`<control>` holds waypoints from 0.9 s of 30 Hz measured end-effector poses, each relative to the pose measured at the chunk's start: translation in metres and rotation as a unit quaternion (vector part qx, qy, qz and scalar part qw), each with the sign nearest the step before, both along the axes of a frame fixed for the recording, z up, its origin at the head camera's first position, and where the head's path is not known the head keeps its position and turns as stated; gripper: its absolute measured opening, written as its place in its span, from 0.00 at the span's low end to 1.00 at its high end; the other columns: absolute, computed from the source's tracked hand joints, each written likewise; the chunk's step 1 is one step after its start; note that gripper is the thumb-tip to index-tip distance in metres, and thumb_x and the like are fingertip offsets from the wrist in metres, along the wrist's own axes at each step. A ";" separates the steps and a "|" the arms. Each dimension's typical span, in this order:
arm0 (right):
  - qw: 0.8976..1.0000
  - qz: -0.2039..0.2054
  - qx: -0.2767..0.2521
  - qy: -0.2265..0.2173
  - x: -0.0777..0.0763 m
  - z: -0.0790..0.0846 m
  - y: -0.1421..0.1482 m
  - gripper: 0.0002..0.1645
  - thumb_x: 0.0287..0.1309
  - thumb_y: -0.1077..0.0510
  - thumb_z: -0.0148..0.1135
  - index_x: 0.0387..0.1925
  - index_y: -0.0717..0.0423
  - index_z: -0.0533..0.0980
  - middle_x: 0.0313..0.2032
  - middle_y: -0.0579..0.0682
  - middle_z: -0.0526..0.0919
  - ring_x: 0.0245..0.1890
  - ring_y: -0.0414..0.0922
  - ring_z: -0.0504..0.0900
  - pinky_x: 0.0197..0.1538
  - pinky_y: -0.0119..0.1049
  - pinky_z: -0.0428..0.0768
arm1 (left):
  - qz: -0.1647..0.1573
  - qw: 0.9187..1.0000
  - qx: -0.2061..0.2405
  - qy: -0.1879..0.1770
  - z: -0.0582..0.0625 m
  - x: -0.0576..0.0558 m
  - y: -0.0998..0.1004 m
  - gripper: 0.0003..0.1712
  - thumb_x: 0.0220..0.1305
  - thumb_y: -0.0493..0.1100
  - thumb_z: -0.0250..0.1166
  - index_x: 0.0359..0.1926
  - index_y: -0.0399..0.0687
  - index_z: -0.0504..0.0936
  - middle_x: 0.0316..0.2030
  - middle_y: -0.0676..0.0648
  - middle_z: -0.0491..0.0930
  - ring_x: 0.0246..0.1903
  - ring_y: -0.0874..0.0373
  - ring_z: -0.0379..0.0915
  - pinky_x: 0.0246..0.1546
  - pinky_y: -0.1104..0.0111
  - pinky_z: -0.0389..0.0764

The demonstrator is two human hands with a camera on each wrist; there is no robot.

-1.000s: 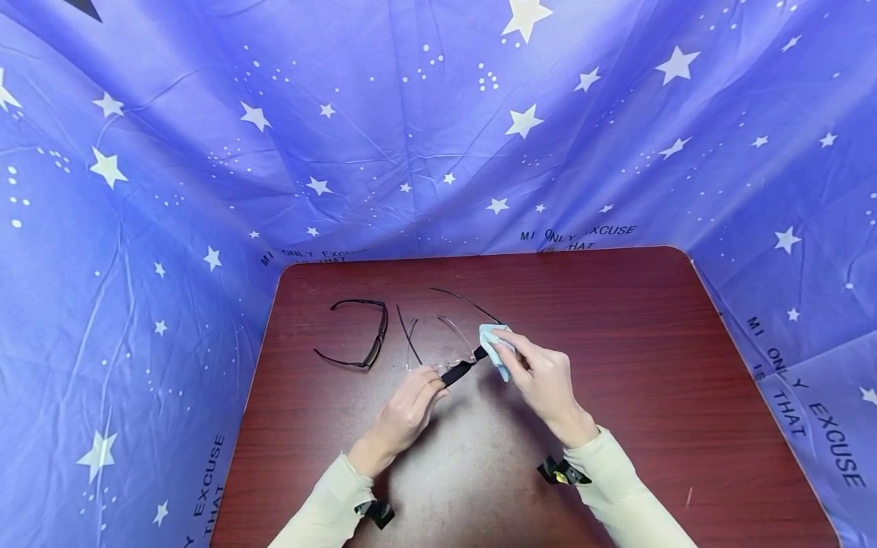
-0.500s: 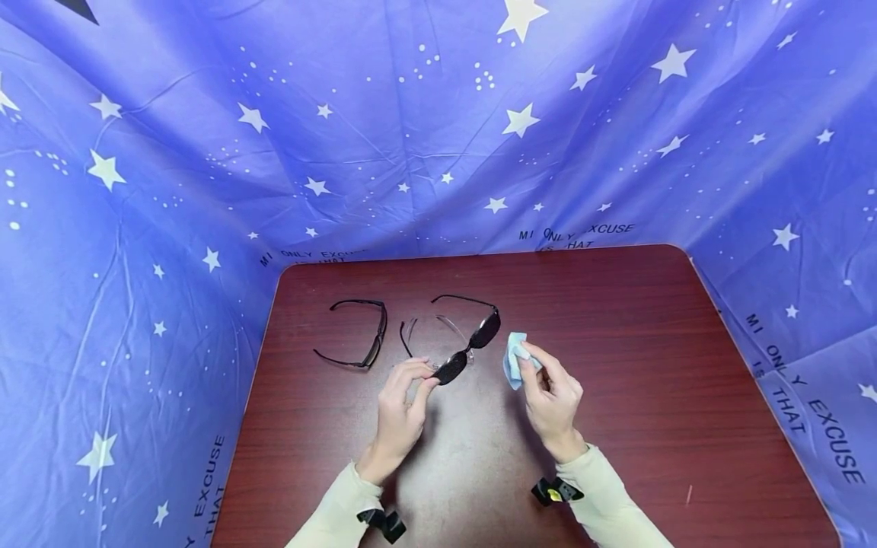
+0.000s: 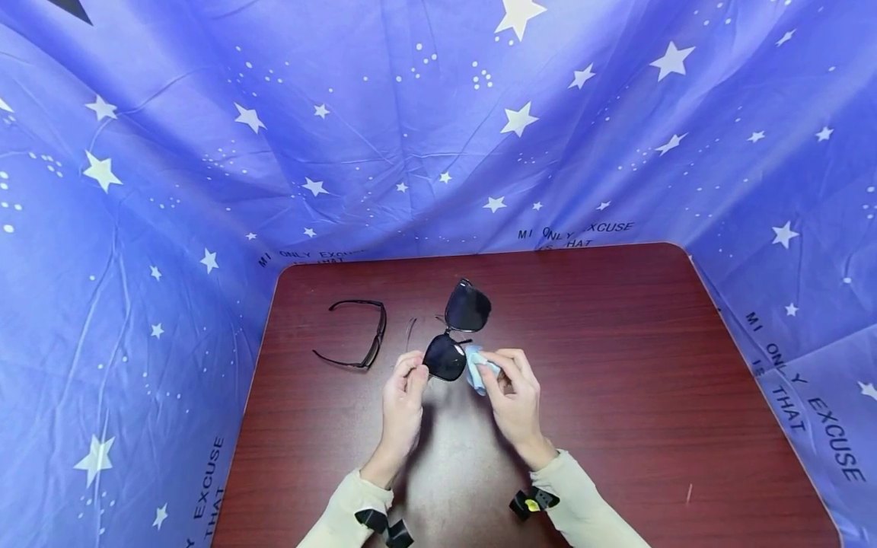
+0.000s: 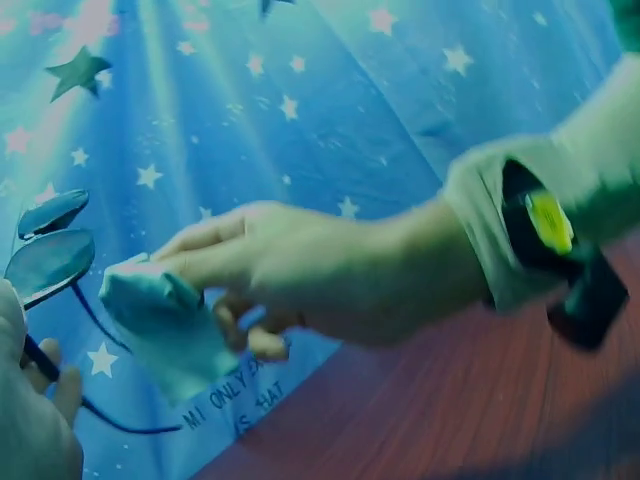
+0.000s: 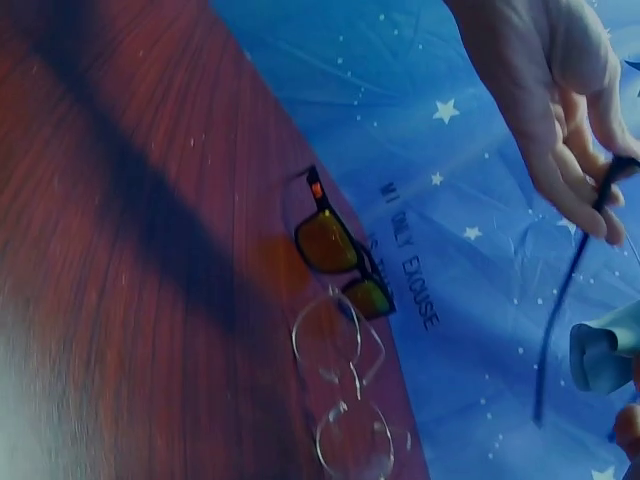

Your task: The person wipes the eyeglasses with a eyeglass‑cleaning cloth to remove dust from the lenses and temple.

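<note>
Black sunglasses [image 3: 445, 358] with dark lenses are raised above the table, tilted with the lenses facing the head camera. My left hand [image 3: 400, 407] pinches them at one outer corner, near a hinge. A light blue cloth [image 3: 474, 374] is pinched between the thumb and fingers of my right hand [image 3: 515, 396]. In the head view the cloth is right beside the nearer lens; whether it touches cannot be told. From the left wrist, the cloth [image 4: 165, 325] hangs in folds from the right fingers, close to the sunglasses [image 4: 52, 262].
Another black pair of glasses [image 3: 379, 335] lies with its temples unfolded on the left of the brown table [image 3: 617, 342]. Clear-framed round glasses [image 5: 352, 382] lie next to it, mostly hidden in the head view. A starry blue curtain [image 3: 411, 122] surrounds the table's far sides.
The cloth came away from the sunglasses to the right, then returned beside the nearer lens. My left hand has turned the sunglasses so their lenses face up toward the head camera.
</note>
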State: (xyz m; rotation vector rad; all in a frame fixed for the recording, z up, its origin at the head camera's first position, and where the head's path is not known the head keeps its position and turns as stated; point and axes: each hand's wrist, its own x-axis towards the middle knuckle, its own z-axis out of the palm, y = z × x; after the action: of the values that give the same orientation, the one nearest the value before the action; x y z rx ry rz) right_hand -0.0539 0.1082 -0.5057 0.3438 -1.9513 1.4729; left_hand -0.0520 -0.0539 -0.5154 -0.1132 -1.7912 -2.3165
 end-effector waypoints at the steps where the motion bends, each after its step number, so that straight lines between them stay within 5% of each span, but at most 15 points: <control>1: 1.000 0.001 -0.001 -0.008 0.000 0.000 -0.002 0.17 0.48 0.83 0.66 0.41 0.70 0.83 0.35 0.62 0.78 0.24 0.38 0.68 0.20 0.30 0.66 | -0.014 1.000 0.022 -0.013 0.000 0.000 0.000 0.10 0.74 0.28 0.53 0.42 0.17 0.75 0.48 0.52 0.74 0.48 0.67 0.75 0.53 0.77 0.79; 6: 0.999 0.005 -0.008 -0.051 0.000 0.000 -0.010 0.14 0.53 0.80 0.67 0.42 0.69 0.82 0.39 0.62 0.81 0.25 0.37 0.70 0.23 0.26 0.69 | -0.080 0.987 0.122 -0.065 -0.001 -0.001 -0.001 0.12 0.78 0.32 0.52 0.50 0.35 0.82 0.50 0.50 0.78 0.52 0.64 0.78 0.60 0.71 0.79; 15: 1.000 -0.012 -0.001 -0.026 -0.010 -0.017 -0.014 0.15 0.53 0.80 0.67 0.42 0.69 0.82 0.43 0.64 0.83 0.26 0.38 0.72 0.24 0.24 0.71 | -0.096 0.981 0.122 -0.120 -0.002 0.000 -0.003 0.14 0.76 0.33 0.55 0.43 0.54 0.85 0.43 0.57 0.81 0.42 0.68 0.74 0.49 0.77 0.74; 22: 0.998 0.030 0.050 -0.015 -0.014 -0.029 -0.010 0.18 0.54 0.77 0.70 0.46 0.62 0.83 0.43 0.57 0.85 0.20 0.36 0.68 0.23 0.18 0.64 | -0.144 0.974 0.135 -0.112 -0.005 0.002 -0.006 0.13 0.78 0.35 0.54 0.44 0.54 0.85 0.44 0.57 0.85 0.47 0.67 0.79 0.56 0.75 0.76; 27: 0.996 0.001 0.085 -0.042 -0.020 -0.037 0.001 0.12 0.59 0.70 0.70 0.45 0.61 0.84 0.41 0.53 0.86 0.22 0.36 0.70 0.25 0.18 0.66 | -0.138 0.970 0.163 -0.114 -0.007 0.003 -0.008 0.13 0.78 0.35 0.54 0.44 0.49 0.85 0.45 0.54 0.84 0.48 0.66 0.79 0.57 0.75 0.76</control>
State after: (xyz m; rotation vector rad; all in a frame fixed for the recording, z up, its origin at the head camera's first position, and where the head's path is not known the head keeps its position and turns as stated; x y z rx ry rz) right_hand -0.0735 0.1094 -0.5423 0.3625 -2.1509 1.3460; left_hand -0.0492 -0.0621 -0.5222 -0.0465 -1.5413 -2.8963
